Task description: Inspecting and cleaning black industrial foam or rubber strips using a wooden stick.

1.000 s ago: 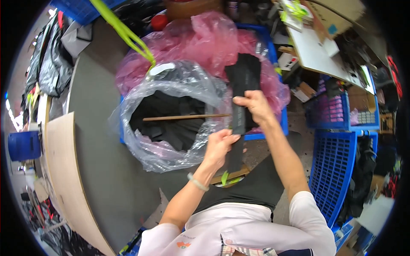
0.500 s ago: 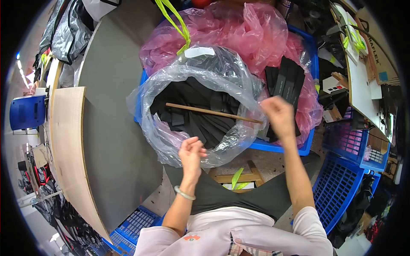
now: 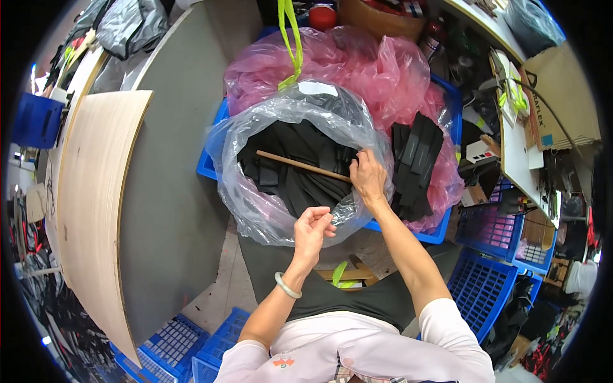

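Note:
A clear plastic bag [image 3: 242, 214] stands wide open, with folded black fabric pieces [image 3: 300, 137] inside. Across the bag's mouth lies a thin wooden stick [image 3: 303, 166]. My right hand [image 3: 369, 177] is over the bag's right side, fingers bent down at the fabric's edge. It covers the stick's right end, and what its fingertips grip is hidden. At the bag's near rim my left hand [image 3: 313, 233] is loosely closed, fingers curled to the thumb with nothing visible in them. More black strips [image 3: 418, 166] lie stacked just right of the bag.
Pink plastic sheeting [image 3: 396, 67] fills a blue crate [image 3: 452, 96] behind and beside the bag. A grey panel [image 3: 182, 159] borders the left, with a pale wooden board [image 3: 96, 191] beyond it. Blue baskets [image 3: 482, 290] stand at the lower right. A yellow-green strap [image 3: 290, 41] hangs above.
My right hand has moved left from beside the black strips into the bag's mouth, over the stick's right end. My left hand stays curled near the rim. The view has shifted slightly.

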Demonstrator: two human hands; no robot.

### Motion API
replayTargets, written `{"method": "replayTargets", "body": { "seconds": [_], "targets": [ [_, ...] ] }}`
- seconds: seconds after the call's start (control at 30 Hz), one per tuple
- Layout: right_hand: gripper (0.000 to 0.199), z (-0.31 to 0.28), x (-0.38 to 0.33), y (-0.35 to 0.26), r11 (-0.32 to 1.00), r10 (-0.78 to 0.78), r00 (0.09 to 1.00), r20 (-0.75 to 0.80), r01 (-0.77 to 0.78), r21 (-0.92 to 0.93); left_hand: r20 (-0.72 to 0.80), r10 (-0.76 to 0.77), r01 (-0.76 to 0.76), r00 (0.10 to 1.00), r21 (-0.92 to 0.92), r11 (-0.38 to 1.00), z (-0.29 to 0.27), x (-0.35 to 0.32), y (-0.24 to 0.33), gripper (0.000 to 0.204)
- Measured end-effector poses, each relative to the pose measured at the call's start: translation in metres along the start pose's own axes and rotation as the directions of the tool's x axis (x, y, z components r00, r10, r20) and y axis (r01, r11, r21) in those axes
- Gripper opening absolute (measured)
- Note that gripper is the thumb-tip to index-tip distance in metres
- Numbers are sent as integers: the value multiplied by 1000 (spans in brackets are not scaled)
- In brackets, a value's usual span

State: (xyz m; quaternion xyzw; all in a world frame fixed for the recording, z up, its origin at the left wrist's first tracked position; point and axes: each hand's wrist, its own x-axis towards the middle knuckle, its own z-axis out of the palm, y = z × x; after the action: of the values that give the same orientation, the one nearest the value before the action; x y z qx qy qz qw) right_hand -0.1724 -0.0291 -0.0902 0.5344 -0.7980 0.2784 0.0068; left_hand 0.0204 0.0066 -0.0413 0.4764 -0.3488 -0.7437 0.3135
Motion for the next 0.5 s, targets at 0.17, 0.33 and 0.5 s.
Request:
{"method": "replayTargets", "body": {
  "seconds": [0.17, 0.33, 0.5],
  "targets": [
    [8, -36, -10, -17, 966, 80, 970, -231, -18, 259, 18, -51, 53, 999, -142, 988, -10, 5, 16, 24],
    [13, -97, -52, -51, 13, 365, 817, 446, -483, 875, 188, -91, 155, 978, -360, 920, 14, -2, 47, 30],
    [14, -138, -90, -64, 80, 341, 854, 394, -443, 893, 312, 34, 80, 949, -345, 935, 25, -33, 62, 19]
  ]
}}
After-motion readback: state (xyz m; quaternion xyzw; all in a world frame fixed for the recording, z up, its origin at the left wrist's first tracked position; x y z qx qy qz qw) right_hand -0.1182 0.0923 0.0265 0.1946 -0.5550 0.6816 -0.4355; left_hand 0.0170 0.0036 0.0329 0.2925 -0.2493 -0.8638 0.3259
